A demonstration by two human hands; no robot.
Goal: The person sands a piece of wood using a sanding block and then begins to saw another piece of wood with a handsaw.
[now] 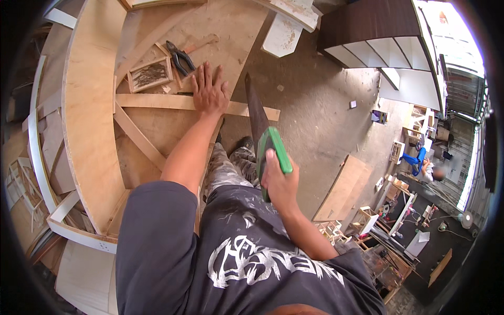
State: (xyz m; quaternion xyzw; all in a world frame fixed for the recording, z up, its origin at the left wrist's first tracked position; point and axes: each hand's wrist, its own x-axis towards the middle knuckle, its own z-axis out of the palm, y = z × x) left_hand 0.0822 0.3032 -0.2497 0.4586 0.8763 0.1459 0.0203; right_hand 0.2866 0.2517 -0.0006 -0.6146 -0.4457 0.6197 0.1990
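Beside the left hand [210,94] pressing the strip [157,101], the right hand [281,181] grips the handsaw [260,123].

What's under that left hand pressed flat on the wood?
The left hand lies on a long wooden strip that crosses a curved plywood frame. The patch of strip beneath the palm is covered. The right hand holds a green-handled saw beside it.

Counted one handsaw [261,134] with a green handle, one pair of pliers [180,58], and one small box of nails [150,74]. Two hands were out: left [210,94], right [278,178]. One other person [426,167] was way off.
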